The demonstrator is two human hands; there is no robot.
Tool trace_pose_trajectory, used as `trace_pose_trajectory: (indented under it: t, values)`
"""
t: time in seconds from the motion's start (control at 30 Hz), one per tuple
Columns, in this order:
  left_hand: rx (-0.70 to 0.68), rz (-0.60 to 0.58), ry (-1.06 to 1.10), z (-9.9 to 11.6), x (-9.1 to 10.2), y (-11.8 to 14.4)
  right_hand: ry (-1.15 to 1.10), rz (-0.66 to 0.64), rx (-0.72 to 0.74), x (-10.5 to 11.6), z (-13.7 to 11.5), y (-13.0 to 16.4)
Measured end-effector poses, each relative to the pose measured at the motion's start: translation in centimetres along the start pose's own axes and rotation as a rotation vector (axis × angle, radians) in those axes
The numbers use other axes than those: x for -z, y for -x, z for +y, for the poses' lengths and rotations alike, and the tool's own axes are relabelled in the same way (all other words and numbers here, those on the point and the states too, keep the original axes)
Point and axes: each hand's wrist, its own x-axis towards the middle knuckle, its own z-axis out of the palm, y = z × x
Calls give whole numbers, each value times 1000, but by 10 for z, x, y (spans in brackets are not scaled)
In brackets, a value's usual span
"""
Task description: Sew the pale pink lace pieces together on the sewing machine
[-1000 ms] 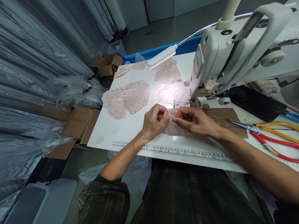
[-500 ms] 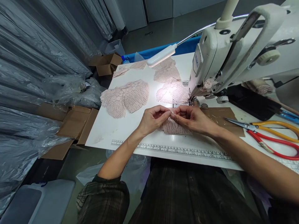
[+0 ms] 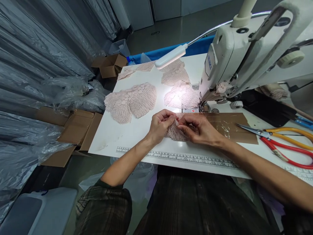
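Observation:
Between my hands, above the table's front part, is a pale pink piece of lace (image 3: 176, 133). My left hand (image 3: 161, 125) pinches its upper edge between thumb and fingers. Close beside it, my right hand (image 3: 197, 128) pinches the same edge, which stands up in a fold between the fingertips. The lower part of the lace hangs down onto the white table, partly covered by my fingers. Just beyond, another lace piece (image 3: 182, 96) lies under the lamp's light beside the presser foot (image 3: 202, 106) of the sewing machine (image 3: 220, 62).
More lace pieces lie at left (image 3: 132, 101) and at the back (image 3: 174, 73). A lamp (image 3: 171, 57) hangs over the table. To the right are brown cardboard (image 3: 234, 125), scissors (image 3: 281, 133) and a black flat object (image 3: 266, 107). A printed ruler (image 3: 181, 158) runs along the front edge.
My right hand has shifted slightly and its fingers have re-gripped lower, turning the lace edge upright. The held lace has bunched narrower. The view has moved a little.

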Motion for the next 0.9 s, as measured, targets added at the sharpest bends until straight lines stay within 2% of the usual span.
trace_pose_trajectory:
  t: [0.1,0.17,0.27,0.47,0.63,0.73,0.9]
  values:
    - [-23,-71,-2,3,1,0,-13,24,-81,-1,1,-1]
    - [-34,-118,-11,5,1,0,-70,60,-199,1,2,-2]
    - [-19,-127,-3,8,3,0,-223,74,-354,6,1,-4]
    - [78,-76,58,9,6,-1,-434,-88,-592,18,-5,-6]
    - [76,-64,30,7,5,-1,-476,-177,-592,21,-5,-5]
    - [16,-91,-42,5,4,-1,-440,-169,-572,18,-1,-4]
    - [-73,-112,-124,1,4,-1,-474,-129,-711,20,-2,-5]
